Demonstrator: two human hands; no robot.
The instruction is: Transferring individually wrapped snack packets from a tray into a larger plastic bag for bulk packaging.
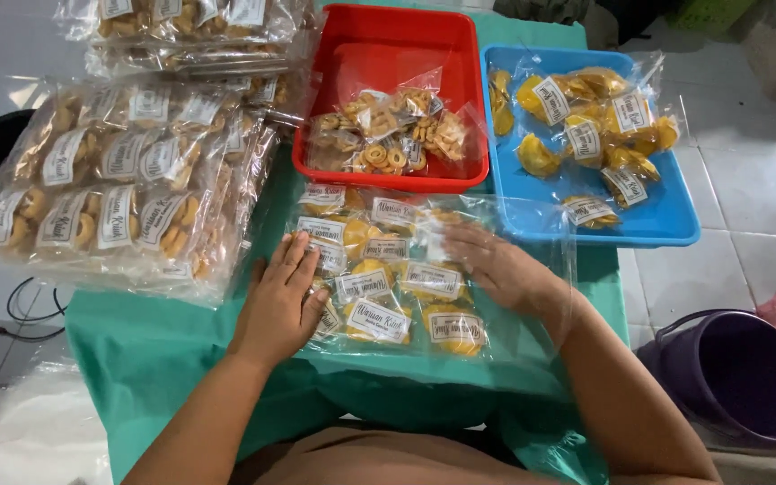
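Pressing flat, the left hand (pixel 278 301) lay spread on the big clear bag (pixel 406 269) on the green surface (pixel 136 350); the right hand (pixel 494 266), fingers open, was inside it, touching the small yellow snack packs (pixel 377 314). About a dozen looked bagged. More loose packs waited in the blue tray (pixel 532 220) and red tray (pixel 352 171); filled bags (pixel 110 193) were stacked left.

Large clear plastic bag (pixel 496 269), lying flat between and beneath both hands, open end toward the right hand (pixel 496 265), which sits inside it. Filled with small labelled packets of yellow chips (pixel 379 305), laid flat in rough rows, white labels facing up. Left edge of the bag pressed under the left hand (pixel 282 301), palm down.
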